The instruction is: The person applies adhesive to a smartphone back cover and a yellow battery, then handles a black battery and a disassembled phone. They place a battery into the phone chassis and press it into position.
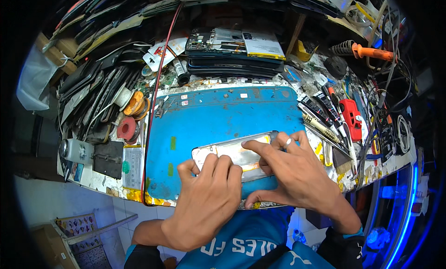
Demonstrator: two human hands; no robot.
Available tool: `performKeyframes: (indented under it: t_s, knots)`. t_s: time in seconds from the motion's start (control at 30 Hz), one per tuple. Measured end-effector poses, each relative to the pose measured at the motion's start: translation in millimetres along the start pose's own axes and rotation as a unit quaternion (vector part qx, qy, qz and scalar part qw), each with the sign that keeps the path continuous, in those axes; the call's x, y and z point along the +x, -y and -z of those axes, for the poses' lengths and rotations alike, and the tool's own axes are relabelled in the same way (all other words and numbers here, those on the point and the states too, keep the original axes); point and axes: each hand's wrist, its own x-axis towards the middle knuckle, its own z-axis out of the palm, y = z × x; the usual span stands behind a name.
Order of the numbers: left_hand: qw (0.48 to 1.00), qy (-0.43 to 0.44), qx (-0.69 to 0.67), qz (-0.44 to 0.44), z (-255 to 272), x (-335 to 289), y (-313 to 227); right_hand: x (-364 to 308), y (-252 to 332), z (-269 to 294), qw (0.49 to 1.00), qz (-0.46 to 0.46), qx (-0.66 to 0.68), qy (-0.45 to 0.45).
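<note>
phone frame (237, 154) lies flat on the blue mat (209, 115), bare of its screen; i judge work midway. left hand (206, 199) presses curled fingertips on its near edge, right hand (292, 173) pins the top with spread fingers. near edge hidden under both hands; inner parts unreadable

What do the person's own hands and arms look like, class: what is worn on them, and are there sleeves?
Both forearms are bare, with no sleeves showing. The left hand wears no glove, and no ring shows on it. The right hand is also ungloved and carries a pale ring on one finger. A thin teal band sits at the right wrist.
</note>
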Motion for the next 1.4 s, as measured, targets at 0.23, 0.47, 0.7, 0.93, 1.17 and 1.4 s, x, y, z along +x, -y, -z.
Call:
performKeyframes:
  t_s: [0.23,0.47,0.7,0.93,1.17,1.4]
  knots:
    - [0.999,-0.012,-0.031,-0.012,3,5,12,0,-2,-3,0.999,-0.006,-0.033,-0.025]
    - [0.993,-0.033,-0.113,0.02,0,-11,28,-7,-17,12,0.999,-0.018,-0.018,0.032]
    - [0.984,-0.031,-0.174,0.026,-4,-17,54,-6,-28,7,0.999,-0.027,-0.016,0.003]
    - [0.977,-0.026,-0.211,-0.004,-1,-12,71,-6,-9,13,0.996,-0.031,-0.082,0.005]
    - [0.97,-0.032,-0.241,-0.008,-8,-18,76,10,11,-6,0.993,0.093,-0.074,0.027]
    - [0.965,-0.041,-0.259,-0.003,-12,-21,78,11,20,-12,0.997,0.049,-0.024,0.062]
